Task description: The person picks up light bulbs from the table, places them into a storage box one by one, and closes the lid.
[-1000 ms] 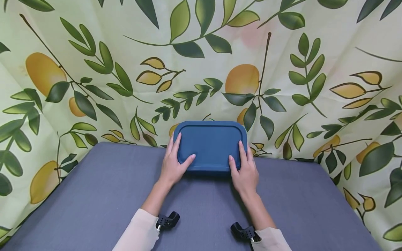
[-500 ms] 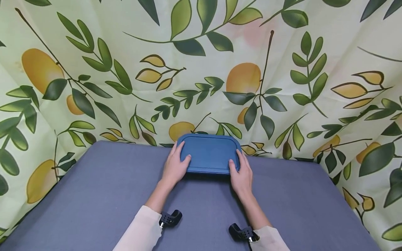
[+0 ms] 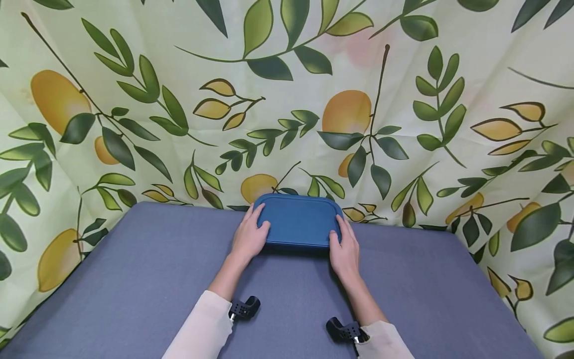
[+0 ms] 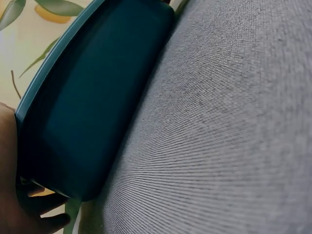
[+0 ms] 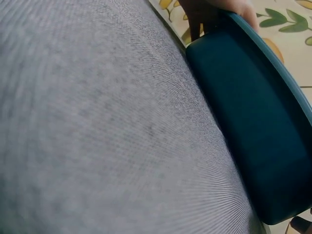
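Note:
A blue rectangular storage box (image 3: pixel 300 219), with a flat top inside a raised rim, stands near the back edge of the table. My left hand (image 3: pixel 249 235) grips its left side, thumb over the rim and fingers along the edge. On the opposite side my right hand (image 3: pixel 345 249) holds it the same way. In the left wrist view the dark front wall of the box (image 4: pixel 92 102) meets the cloth, with the left hand (image 4: pixel 17 195) at its lower end. The right wrist view shows the front wall of the box (image 5: pixel 258 122) too. Its contents cannot be seen.
Grey-blue cloth covers the table (image 3: pixel 148 279). A curtain (image 3: pixel 287 99) printed with leaves and fruit hangs close behind the box and along both sides. Black wrist mounts (image 3: pixel 245 308) project inward from both sleeves.
Both hands have lowered the box toward the table, and its top has tipped from facing me to lying flatter. Over the last half second it moves only slightly.

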A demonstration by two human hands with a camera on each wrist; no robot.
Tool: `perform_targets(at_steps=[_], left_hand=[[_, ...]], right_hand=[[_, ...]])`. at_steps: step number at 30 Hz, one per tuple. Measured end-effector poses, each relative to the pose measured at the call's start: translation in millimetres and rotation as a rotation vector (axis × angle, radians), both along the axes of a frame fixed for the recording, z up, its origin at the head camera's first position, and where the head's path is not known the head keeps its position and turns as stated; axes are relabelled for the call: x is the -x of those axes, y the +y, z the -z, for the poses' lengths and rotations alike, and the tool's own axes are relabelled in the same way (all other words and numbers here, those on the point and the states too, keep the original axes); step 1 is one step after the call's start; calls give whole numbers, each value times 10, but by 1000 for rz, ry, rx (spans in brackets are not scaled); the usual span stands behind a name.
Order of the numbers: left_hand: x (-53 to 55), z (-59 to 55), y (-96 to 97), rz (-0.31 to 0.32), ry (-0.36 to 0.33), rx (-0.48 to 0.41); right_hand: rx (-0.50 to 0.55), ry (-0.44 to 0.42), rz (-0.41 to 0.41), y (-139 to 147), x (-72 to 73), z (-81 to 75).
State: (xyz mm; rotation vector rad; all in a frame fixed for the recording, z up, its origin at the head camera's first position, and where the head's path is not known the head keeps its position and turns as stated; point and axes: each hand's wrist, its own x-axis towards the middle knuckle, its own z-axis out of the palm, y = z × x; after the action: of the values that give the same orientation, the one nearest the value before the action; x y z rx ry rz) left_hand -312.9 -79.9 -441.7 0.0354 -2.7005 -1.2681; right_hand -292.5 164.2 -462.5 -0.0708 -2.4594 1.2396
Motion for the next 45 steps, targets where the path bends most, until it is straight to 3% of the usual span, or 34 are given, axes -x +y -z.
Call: perform_targets(at_steps=[5, 13, 23, 30, 33, 45], left_hand=[[10, -35, -3, 1, -7, 0], [14, -88, 4, -13, 1, 88], [75, -88, -35, 13, -35, 33], [100, -129, -33, 15, -66, 55], [46, -140, -25, 24, -72, 79], [-398, -162, -41, 82, -99, 151]], right_hand=[[-17, 10, 2, 2, 18, -15], [-75, -24, -12, 27, 36, -33], [-15, -67, -54, 39, 36, -80], [-1, -124, -48, 44, 44, -116], [-12, -163, -56, 68, 12, -136], [-82, -257, -114, 260, -319, -219]])
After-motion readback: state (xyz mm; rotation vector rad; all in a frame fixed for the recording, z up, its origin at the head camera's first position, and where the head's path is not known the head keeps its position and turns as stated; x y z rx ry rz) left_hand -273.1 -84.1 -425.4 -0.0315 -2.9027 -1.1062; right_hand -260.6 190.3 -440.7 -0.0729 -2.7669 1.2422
